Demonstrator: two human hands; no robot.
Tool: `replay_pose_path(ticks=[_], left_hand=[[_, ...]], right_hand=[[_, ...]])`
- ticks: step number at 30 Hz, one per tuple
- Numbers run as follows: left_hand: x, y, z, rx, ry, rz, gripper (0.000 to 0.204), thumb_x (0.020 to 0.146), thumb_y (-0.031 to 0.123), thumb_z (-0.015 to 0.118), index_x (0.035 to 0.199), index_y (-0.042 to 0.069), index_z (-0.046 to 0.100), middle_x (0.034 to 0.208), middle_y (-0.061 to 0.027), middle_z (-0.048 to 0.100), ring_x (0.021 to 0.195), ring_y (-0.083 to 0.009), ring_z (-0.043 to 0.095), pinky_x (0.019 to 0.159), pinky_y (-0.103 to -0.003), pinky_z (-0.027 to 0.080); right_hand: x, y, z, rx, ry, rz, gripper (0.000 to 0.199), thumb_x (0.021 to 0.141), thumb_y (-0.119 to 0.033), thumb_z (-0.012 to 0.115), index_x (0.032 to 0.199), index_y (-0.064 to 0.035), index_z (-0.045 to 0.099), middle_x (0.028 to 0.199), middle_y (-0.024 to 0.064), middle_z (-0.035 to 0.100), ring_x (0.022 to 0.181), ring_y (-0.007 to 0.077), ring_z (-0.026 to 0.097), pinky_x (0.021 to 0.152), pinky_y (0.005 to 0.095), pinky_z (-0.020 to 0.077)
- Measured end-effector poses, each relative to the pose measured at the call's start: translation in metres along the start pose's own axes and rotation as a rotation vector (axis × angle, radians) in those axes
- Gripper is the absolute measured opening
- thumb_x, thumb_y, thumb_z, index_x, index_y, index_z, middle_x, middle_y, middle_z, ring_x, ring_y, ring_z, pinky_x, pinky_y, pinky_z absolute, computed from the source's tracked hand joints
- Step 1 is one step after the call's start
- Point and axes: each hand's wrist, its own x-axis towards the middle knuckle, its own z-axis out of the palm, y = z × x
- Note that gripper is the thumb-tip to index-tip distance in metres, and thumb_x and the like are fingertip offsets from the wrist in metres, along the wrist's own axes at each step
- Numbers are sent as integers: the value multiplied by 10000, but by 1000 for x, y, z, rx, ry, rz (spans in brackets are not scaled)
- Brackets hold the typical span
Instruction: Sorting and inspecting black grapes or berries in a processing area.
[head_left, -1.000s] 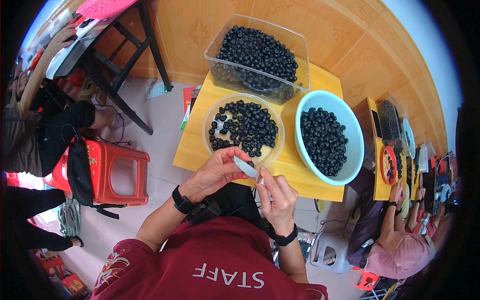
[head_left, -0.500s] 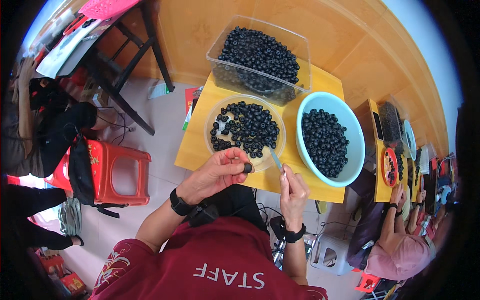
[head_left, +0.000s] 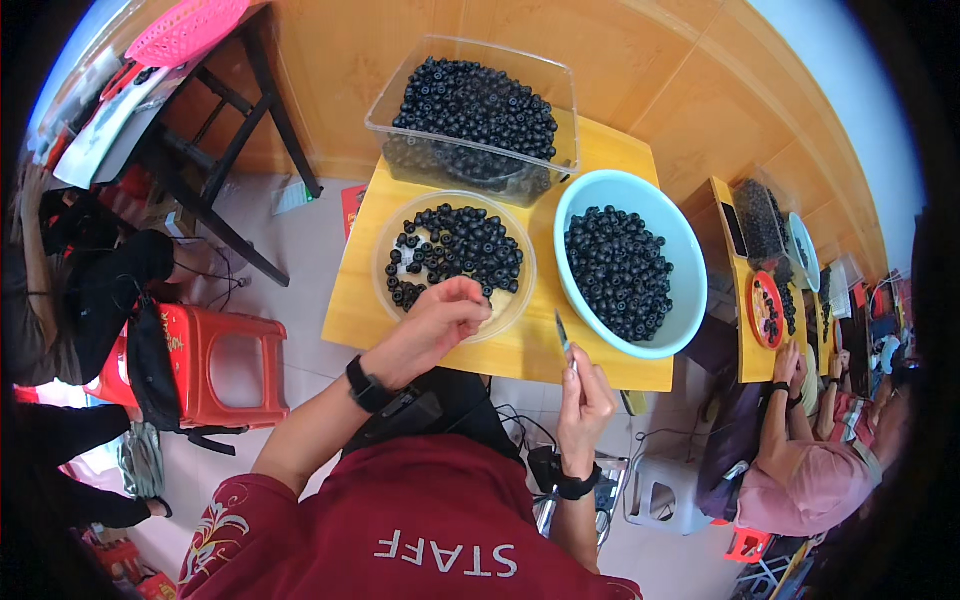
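Observation:
My left hand (head_left: 430, 335) hovers at the near edge of a round clear tray (head_left: 515, 312), fingers curled and thumb drawn in. A dark spot shows by its fingertips; I cannot tell if it is held. Small black round pieces (head_left: 455, 245) with ring marks on their ends, like blueberries or beads, lie in the tray. In my closed right hand (head_left: 585, 410) is a small thin-bladed knife (head_left: 563, 335), its tip pointing up between the tray and a pale blue basin (head_left: 690, 235). More black pieces (head_left: 620, 275) fill much of the basin.
A clear plastic box (head_left: 500, 52) of black pieces stands at the back of the yellow table (head_left: 350, 300). A red stool (head_left: 225, 350) and a black-legged table (head_left: 260, 125) are to the left. On the right, a person in pink (head_left: 800, 490) works at another yellow table.
My left hand has shifted left and up over the tray's near edge; the black piece it pinched is not plainly visible now. The knife has left the tray's rim. The whole view has shifted slightly.

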Motion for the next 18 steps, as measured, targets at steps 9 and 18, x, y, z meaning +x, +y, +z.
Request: replay_pose_path(ticks=[9, 18], left_hand=[[71, -8, 98, 239, -269, -68, 650, 874, 123, 643, 1414, 43, 290, 1303, -201, 362, 1023, -254, 613, 936, -347, 490], [2, 23, 8, 636, -111, -2, 251, 850, 66, 629, 1081, -27, 597, 1032, -100, 643, 895, -163, 639, 811, -282, 530]], right_hand=[[-5, 13, -25, -6, 214, 106, 284, 874, 2, 512, 1135, 37, 621, 761, 95, 575, 634, 153, 533, 559, 282, 419], [-8, 23, -11, 0, 148, 100, 282, 920, -63, 502, 1163, 21, 620, 689, 19, 513, 578, 73, 427, 512, 231, 332]])
